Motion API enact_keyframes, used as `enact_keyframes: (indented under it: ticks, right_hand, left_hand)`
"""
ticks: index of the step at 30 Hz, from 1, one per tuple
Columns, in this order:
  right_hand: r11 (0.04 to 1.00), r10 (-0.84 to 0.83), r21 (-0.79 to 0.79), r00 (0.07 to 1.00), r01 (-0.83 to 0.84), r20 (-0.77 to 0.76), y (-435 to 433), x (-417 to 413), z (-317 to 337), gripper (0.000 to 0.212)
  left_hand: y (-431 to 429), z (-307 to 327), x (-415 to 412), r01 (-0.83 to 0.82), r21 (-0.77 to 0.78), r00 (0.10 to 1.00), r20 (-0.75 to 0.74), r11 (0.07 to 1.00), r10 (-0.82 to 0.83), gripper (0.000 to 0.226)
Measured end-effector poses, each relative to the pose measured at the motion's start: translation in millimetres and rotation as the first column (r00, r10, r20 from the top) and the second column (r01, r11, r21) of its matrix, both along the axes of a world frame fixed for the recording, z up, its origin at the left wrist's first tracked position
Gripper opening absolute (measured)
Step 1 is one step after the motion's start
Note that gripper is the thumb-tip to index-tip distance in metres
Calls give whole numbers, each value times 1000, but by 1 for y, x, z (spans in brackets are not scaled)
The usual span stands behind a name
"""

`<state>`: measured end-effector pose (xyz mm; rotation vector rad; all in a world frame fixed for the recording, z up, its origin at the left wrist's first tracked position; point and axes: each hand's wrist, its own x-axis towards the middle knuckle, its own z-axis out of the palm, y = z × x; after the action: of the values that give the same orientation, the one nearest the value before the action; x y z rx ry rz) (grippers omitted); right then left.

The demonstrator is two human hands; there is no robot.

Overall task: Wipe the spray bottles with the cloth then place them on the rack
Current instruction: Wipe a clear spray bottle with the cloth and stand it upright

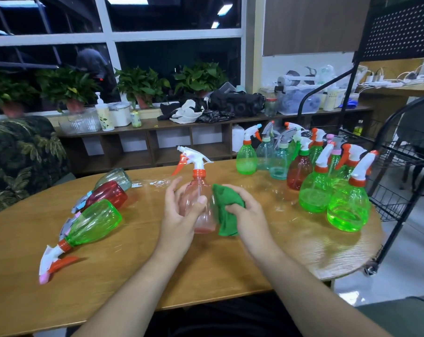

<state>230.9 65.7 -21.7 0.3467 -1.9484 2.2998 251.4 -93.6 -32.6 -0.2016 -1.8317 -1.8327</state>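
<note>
The left hand [179, 215] holds the pink bottle [198, 188] upright, fingers and thumb curled round its body, w/ the trigger head above the grip and pointing off to the left. The right hand [245, 210] is closed round the bunched cloth [226, 210] and presses it on the bottle side opposite the left palm, so the bottle sits btw. both hands. Whether its base touches the table [157, 263] or hangs just over it, I cannot tell. Risks from here, in my judgement: the body is smooth plastic and prob. light, so a hard rub from the cloth side can twist or push it out of the left grip. Left of the grip a green bottle [94, 222], a red bottle [109, 193] and a teal bottle [116, 177] lie on their sides, and a slipped bottle or a wide elbow can set them rolling. Right of the grip stands a dense bottle group [315, 176], and the rack [400, 190] is beyond it. So the carry to the rack must go over or round the group, and a low pass can knock one bottle, which then tips its neighbours.
</note>
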Motion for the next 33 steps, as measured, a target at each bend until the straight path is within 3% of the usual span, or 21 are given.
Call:
enact_keyframes:
  ticks: [4, 9, 13, 16, 18, 20, 24, 29, 33]
  right_hand:
    - [999, -44, -25, 999, 43, -15, 5, 8, -4, 55]
    - [990, -142, 3, 988, 142, -54, 31, 1, -6, 59]
    - [961, -271, -61, 962, 269, -24, 52, -7, -8, 50]
    - [910, -365, -186, 929, 370, 60, 71, -20, -6, 34]
    - [884, -383, -253, 919, 393, 91, 83, -24, -4, 28]
    - [878, -381, -282, 921, 388, 82, 91, -24, -3, 26]
    - [882, -356, -306, 932, 359, 70, 104, -26, -6, 22]
    - [900, -316, -299, 947, 318, 57, 124, -30, -3, 21]
    - [924, -291, -247, 956, 293, 44, 136, -35, -5, 20]
  left_hand:
    - [9, 0, -5, 85, -159, 992, 104, 984, -69, 76]
    - [24, 11, -11, 232, -427, 955, 269, 874, -123, 54]
    - [46, 31, -34, 274, -386, 944, 284, 881, -169, 55]
    - [56, 37, -73, 222, -403, 953, 283, 888, -110, 75]
    - [65, 39, -101, 183, -421, 954, 296, 888, -56, 75]
    - [75, 39, -130, 159, -453, 950, 312, 877, -11, 67]
    - [95, 28, -184, 123, -496, 941, 333, 859, 57, 86]
    - [117, 16, -227, 80, -570, 931, 335, 817, 142, 87]
    - [129, 9, -247, 36, -623, 922, 323, 781, 215, 100]
